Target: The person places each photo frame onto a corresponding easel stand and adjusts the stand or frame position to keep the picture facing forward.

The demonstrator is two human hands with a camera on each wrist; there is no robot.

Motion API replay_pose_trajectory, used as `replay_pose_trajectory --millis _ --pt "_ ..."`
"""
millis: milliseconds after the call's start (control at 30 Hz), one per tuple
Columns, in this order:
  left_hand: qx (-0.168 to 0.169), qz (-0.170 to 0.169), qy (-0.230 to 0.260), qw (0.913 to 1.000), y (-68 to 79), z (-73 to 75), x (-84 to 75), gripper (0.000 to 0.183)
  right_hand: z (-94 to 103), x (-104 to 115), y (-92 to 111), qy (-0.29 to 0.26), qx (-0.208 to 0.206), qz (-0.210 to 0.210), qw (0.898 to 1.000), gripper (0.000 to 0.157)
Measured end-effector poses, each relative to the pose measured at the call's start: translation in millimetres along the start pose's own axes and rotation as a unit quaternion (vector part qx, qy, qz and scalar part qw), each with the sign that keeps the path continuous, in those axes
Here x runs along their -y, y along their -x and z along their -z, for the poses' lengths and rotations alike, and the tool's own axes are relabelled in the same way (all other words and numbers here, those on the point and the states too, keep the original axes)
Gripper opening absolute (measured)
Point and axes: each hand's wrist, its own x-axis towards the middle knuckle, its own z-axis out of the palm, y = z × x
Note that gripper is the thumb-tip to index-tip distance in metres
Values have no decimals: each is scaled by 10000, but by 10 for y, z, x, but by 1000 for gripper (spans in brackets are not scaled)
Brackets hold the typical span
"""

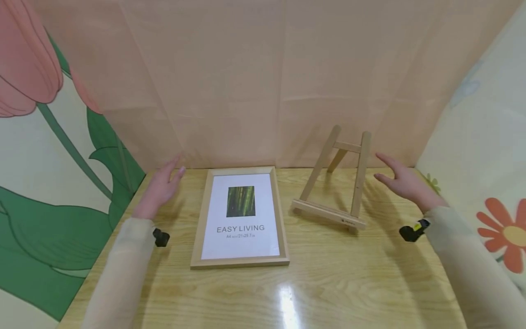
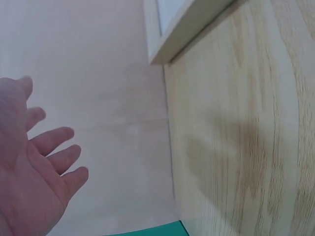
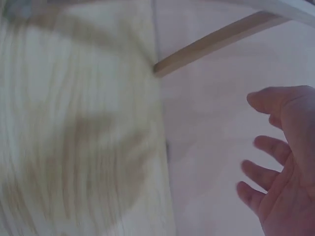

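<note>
A light wooden picture frame lies flat on the table, its white insert printed with a bamboo picture and "EASY LIVING". To its right stands a small wooden easel, with a ledge across the front and a rear leg behind. My left hand hovers left of the picture frame, fingers spread and holding nothing; the left wrist view shows its palm and the frame's corner. On the easel's right, my right hand is raised with relaxed fingers, also holding nothing.
The wood-grain table ends against a peach cloth backdrop. Side panels carry a painted tulip on the left and a red flower on the right. Small black devices sit on both wrists.
</note>
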Motion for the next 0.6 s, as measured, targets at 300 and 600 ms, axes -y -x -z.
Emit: replay_pose_trajectory --millis 300,600 --pt "-285 49 1288 9913 29 44 -21 58 127 169 89 -1579 -618 -427 9846 54" --pt "-360 237 2406 9697 188 187 -227 55 288 309 218 -4126 -427 -538 9083 51"
